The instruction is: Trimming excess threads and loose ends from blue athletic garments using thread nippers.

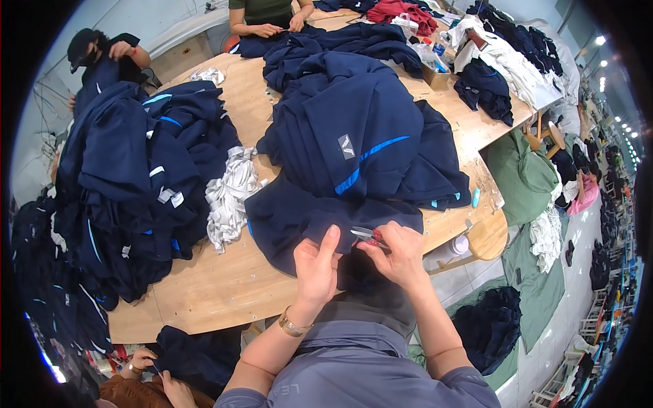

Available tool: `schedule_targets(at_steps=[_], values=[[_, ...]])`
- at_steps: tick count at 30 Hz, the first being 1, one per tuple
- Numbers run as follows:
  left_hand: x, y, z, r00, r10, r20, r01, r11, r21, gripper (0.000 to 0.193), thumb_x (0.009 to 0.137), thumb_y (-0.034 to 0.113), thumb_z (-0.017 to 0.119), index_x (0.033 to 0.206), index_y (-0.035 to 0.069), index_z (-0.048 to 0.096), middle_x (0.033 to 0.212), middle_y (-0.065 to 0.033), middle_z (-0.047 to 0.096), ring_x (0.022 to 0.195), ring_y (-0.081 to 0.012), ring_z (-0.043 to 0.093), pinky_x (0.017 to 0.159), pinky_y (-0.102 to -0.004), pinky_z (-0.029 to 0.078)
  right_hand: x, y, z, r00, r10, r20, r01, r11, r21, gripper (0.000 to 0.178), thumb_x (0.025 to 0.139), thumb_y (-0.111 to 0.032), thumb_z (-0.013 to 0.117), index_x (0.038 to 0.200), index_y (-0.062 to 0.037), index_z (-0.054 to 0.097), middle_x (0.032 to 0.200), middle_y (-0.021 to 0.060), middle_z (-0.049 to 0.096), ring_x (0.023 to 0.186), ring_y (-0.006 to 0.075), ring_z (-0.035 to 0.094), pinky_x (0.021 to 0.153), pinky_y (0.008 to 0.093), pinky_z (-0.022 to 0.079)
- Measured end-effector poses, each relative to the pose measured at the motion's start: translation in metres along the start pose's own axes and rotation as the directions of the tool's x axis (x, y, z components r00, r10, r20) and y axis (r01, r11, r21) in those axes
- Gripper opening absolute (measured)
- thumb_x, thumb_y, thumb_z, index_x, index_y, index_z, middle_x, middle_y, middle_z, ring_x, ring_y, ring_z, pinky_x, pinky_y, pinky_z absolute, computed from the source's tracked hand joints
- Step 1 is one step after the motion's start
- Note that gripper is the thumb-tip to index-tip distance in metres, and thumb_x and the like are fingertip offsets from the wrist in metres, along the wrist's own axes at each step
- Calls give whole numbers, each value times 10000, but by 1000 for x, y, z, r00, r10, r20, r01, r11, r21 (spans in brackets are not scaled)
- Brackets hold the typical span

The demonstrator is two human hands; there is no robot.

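A navy garment (289, 221) hangs over the table's near edge in front of me. My left hand (317, 266) is closed on its edge, thumb on top and fingers partly hidden by the cloth. In my right hand (403, 253) is a pair of small thread snips (366, 233) with red handles. The metal blades point left, over the fabric and toward my left thumb. Just beyond lies a large heap of navy garments (306, 129) with a bright blue stripe and a grey patch on top.
Left on the wooden table (197, 292) stands another navy garment pile (115, 163), beside a bundle of white strips (233, 197). A turquoise tool (475, 198) lies near the right edge, with a wooden stool (486, 238) below. Co-workers handle cloth at the far side, far left and lower left.
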State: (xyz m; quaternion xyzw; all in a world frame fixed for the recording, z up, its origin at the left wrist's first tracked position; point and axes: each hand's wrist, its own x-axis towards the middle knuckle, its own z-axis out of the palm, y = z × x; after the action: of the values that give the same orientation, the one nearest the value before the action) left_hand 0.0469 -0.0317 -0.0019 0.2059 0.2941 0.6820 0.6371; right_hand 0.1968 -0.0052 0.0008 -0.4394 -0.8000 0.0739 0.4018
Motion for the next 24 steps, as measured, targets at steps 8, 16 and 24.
schedule_targets(at_steps=[8,16,24], values=[[-3,-2,-1,996,81,29,-83,992,92,128,910,91,545,955,-20,592,924,-50,615,791,-90,550,709,-237,452,4,1,0,999,-36,-24,37,999,9,301,702,-270,738,687,-58,524,584,44,474,459,199,459,445,293,343],[-4,2,21,992,-31,-122,38,998,58,180,947,132,477,873,5,580,825,-37,607,725,-86,560,649,-233,463,-12,-3,12,888,458,36,-380,687,619,285,750,-148,746,795,-22,495,583,-53,439,521,4,345,442,178,269],[-5,-6,-2,996,62,-57,-47,972,231,243,912,182,562,716,43,600,656,17,585,562,-22,495,469,-183,351,1,-39,14,980,179,93,-200,810,551,128,731,26,605,840,3,543,625,67,537,492,114,515,458,220,386]])
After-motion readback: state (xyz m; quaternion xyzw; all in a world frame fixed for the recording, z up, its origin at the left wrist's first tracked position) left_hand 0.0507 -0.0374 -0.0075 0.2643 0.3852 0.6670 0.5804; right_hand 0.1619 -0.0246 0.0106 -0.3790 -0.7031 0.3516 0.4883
